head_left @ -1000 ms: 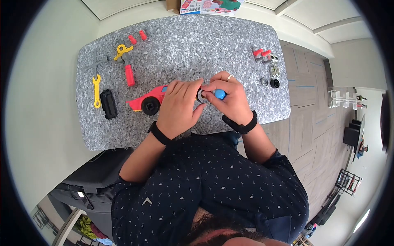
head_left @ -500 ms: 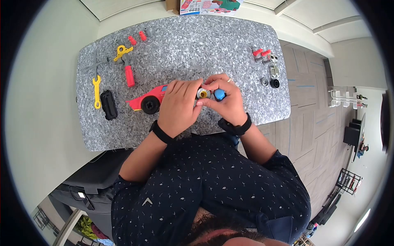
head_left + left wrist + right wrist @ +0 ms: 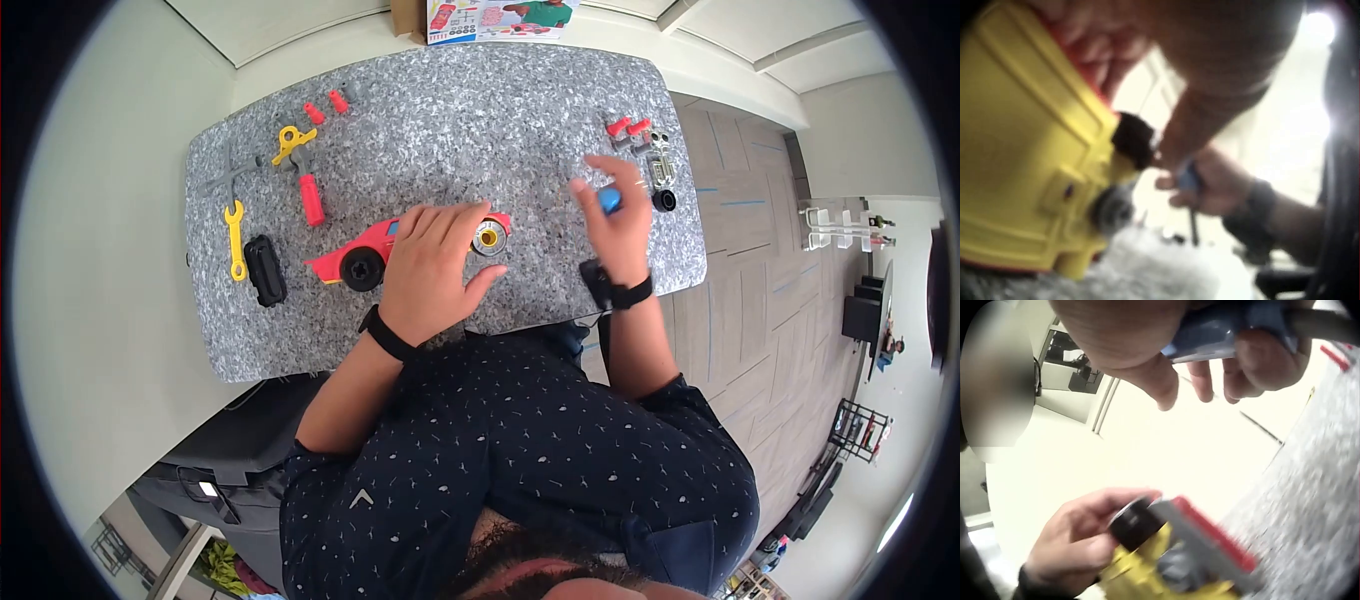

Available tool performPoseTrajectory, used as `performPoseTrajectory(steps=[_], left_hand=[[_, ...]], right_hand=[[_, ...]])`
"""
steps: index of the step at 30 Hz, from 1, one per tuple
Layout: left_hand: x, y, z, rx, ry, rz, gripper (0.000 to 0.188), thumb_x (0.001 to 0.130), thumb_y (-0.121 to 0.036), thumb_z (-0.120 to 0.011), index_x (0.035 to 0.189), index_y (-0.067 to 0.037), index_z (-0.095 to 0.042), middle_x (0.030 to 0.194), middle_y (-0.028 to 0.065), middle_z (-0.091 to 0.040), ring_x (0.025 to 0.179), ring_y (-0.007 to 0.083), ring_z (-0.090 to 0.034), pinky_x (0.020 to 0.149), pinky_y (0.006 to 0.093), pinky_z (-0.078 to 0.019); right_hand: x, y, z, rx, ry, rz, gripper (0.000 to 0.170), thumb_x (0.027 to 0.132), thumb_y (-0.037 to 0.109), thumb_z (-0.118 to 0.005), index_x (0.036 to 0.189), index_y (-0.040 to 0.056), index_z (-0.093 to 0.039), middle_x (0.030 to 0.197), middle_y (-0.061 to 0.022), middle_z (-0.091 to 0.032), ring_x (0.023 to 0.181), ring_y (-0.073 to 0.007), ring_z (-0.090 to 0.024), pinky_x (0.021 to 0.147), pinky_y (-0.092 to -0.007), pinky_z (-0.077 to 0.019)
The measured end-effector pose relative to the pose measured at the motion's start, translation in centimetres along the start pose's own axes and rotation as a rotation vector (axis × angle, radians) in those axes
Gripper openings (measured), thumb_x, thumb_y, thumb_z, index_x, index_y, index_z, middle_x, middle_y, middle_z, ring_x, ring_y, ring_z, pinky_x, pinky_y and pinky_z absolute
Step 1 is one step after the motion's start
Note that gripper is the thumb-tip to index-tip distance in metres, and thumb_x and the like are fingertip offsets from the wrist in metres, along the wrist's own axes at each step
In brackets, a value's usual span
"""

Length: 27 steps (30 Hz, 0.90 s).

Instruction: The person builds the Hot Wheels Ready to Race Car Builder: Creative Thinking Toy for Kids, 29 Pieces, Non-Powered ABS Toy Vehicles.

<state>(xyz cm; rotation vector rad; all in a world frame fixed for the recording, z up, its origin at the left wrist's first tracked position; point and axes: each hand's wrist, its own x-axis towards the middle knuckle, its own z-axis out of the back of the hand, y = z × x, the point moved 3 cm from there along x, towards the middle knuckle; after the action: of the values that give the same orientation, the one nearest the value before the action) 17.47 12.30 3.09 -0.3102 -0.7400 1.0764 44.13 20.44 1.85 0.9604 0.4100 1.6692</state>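
Note:
Under my left hand [image 3: 430, 265] is a red toy car [image 3: 340, 255], held with its side turned up and its yellow underside [image 3: 1022, 156] towards me. One black wheel [image 3: 362, 269] shows at its left end. At the other end a silvery wheel rim [image 3: 489, 238] with a yellow centre faces up, just past my left fingers. My right hand [image 3: 622, 225] is over the right part of the table, apart from the car. Its fingers curl round the blue handle of a screwdriver [image 3: 1210, 334], with thumb and index finger stretched out. The dark shaft points away from the palm.
Red pegs [image 3: 618, 127], a chrome engine piece [image 3: 660, 170] and a black tyre [image 3: 664, 201] lie near the right edge. At left are a yellow wrench [image 3: 235, 240], a grey cross-shaped tool [image 3: 228, 180], a red-handled hammer [image 3: 311, 200] and a black part [image 3: 264, 270].
My right hand has left the wheel rim and swung right with the screwdriver, towards the loose parts. The left hand stays on the car, its thumb now spread away from the rim.

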Motion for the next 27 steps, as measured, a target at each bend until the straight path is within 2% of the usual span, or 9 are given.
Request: performPoseTrajectory(steps=[1, 3, 6, 12, 14, 17, 18, 23, 27], left_hand=[[0.0, 0.0, -0.1, 0.011, -0.002, -0.013, 0.067, 0.087, -0.028, -0.092, 0.144, -0.004, -0.067, 0.134, 0.0149, -0.076, 0.119, 0.0365, -0.07, 0.11, 0.0501, -0.0484], [-0.2, 0.2, -0.2, 0.015, 0.005, -0.006, 0.066, 0.087, -0.03, -0.092, 0.143, -0.004, -0.068, 0.134, 0.0146, -0.076, 0.119, 0.0363, -0.07, 0.11, 0.0498, -0.0482], [-0.2, 0.1, -0.2, 0.015, 0.007, 0.002, 0.066, 0.088, -0.031, -0.092, 0.143, -0.004, -0.068, 0.135, 0.0144, -0.076, 0.119, 0.0361, -0.07, 0.111, 0.0498, -0.0479], [0.0, -0.1, -0.1, 0.036, 0.006, 0.001, 0.068, 0.087, -0.035, -0.092, 0.143, -0.005, -0.068, 0.136, 0.0134, -0.076, 0.121, 0.0352, -0.07, 0.111, 0.0502, -0.0473], [0.0, -0.3, 0.0, 0.042, -0.001, -0.005, 0.069, 0.087, -0.037, -0.092, 0.144, -0.005, -0.068, 0.136, 0.0128, -0.076, 0.121, 0.0348, -0.07, 0.111, 0.0503, -0.047], [0.1, -0.3, 0.1, 0.022, -0.007, -0.002, 0.069, 0.088, -0.039, -0.092, 0.144, -0.006, -0.068, 0.136, 0.0119, -0.076, 0.121, 0.0341, -0.07, 0.112, 0.0499, -0.0465], [0.1, -0.3, 0.2, 0.01, -0.007, 0.001, 0.069, 0.088, -0.039, -0.091, 0.144, -0.006, -0.068, 0.136, 0.0116, -0.077, 0.121, 0.034, -0.071, 0.112, 0.0496, -0.0464], [0.3, 0.0, 0.0, -0.015, 0.007, -0.023, 0.079, 0.091, -0.039, -0.089, 0.157, -0.005, -0.062, 0.132, 0.0103, -0.079, 0.118, 0.0317, -0.072, 0.112, 0.0486, -0.0457], [0.3, 0.1, 0.0, -0.068, -0.033, -0.011, 0.087, 0.095, -0.039, -0.086, 0.169, -0.007, -0.052, 0.128, 0.0075, -0.079, 0.114, 0.0282, -0.071, 0.113, 0.0491, -0.0452]], right_hand=[[1.3, -1.5, 1.1, -0.185, -0.056, 0.169, 0.034, 0.095, 0.015, -0.088, 0.127, 0.0061, -0.078, 0.123, -0.0196, -0.075, 0.105, -0.038, -0.074, 0.084, -0.0455, -0.0594], [2.6, -3.8, 3.0, -0.343, -0.132, -0.009, 0.035, 0.095, 0.019, -0.088, 0.127, 0.0087, -0.078, 0.116, -0.0196, -0.077, 0.105, -0.0416, -0.074, 0.087, -0.0497, -0.06], [4.9, -6.8, 3.8, -0.448, -0.021, -0.17, 0.034, 0.096, 0.025, -0.086, 0.127, 0.0101, -0.078, 0.112, -0.0211, -0.079, 0.102, -0.0441, -0.076, 0.087, -0.0528, -0.0603], [7.0, -10.9, 1.8, -0.546, -0.012, -0.153, 0.032, 0.094, 0.027, -0.087, 0.12, 0.0087, -0.08, 0.105, -0.0213, -0.082, 0.102, -0.0444, -0.078, 0.087, -0.0542, -0.0607], [7.3, -10.2, 2.0, -0.532, -0.029, -0.104, 0.023, 0.093, 0.022, -0.086, 0.109, 0.0059, -0.081, 0.102, -0.0204, -0.082, 0.097, -0.0423, -0.079, 0.086, -0.0524, -0.0615], [6.7, -7.5, 2.6, -0.465, -0.03, -0.14, 0.017, 0.093, 0.016, -0.084, 0.105, 0.0045, -0.081, 0.099, -0.0199, -0.082, 0.092, -0.0427, -0.079, 0.083, -0.0515, -0.0618], [6.2, -7.2, 2.6, -0.411, -0.056, -0.055, 0.016, 0.093, 0.015, -0.085, 0.105, 0.0044, -0.082, 0.089, -0.0118, -0.081, 0.077, -0.0296, -0.078, 0.072, -0.041, -0.0597], [2.8, 0.4, 1.0, 0.389, 0.235, -0.23, 0.02, 0.091, 0.011, -0.093, 0.107, 0.0045, -0.083, 0.081, 0.0062, -0.07, 0.074, -0.001, -0.057, 0.065, -0.0217, -0.0439], [-0.2, 4.2, -1.6, 0.486, 0.399, -0.158, 0.02, 0.089, 0.006, -0.093, 0.105, 0.0047, -0.082, 0.085, 0.0055, -0.071, 0.074, -0.0017, -0.058, 0.065, -0.0229, -0.0449]])
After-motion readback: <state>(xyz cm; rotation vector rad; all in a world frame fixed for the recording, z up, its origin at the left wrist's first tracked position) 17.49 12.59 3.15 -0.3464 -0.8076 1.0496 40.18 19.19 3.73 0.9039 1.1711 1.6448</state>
